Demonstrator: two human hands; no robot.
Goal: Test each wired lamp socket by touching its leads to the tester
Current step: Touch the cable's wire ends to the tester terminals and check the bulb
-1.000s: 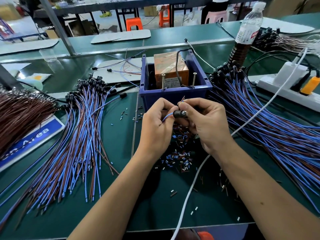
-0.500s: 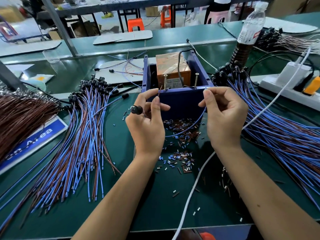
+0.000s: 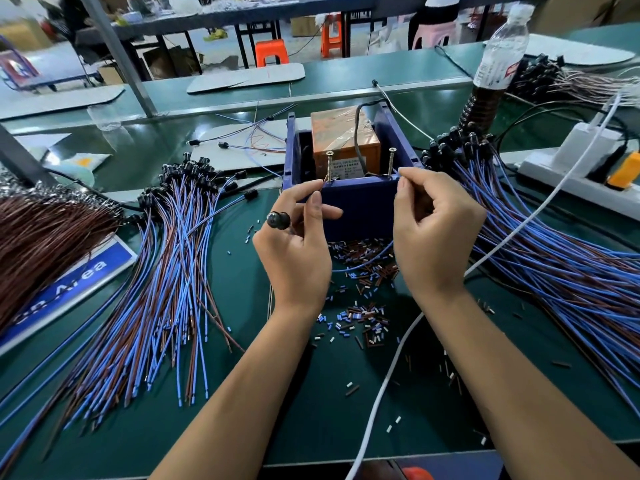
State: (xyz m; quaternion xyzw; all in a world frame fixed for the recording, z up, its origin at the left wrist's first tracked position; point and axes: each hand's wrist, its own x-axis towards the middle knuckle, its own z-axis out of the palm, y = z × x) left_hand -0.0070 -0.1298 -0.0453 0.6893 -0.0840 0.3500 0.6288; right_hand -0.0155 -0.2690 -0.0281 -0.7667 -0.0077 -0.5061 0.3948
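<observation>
Left hand [image 3: 294, 251] pinches 1 lead at the left screw [image 3: 328, 166] – black socket [image 3: 278, 220] pokes between its fingers – right hand [image 3: 433, 233] pinches the blue lead [image 3: 367, 266] by the right screw [image 3: 391, 161] on the tester [image 3: 349, 199].

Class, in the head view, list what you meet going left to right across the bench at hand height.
Brown wire bundle → blue-and-brown wired sockets → left hand → right hand → right wire pile.
</observation>
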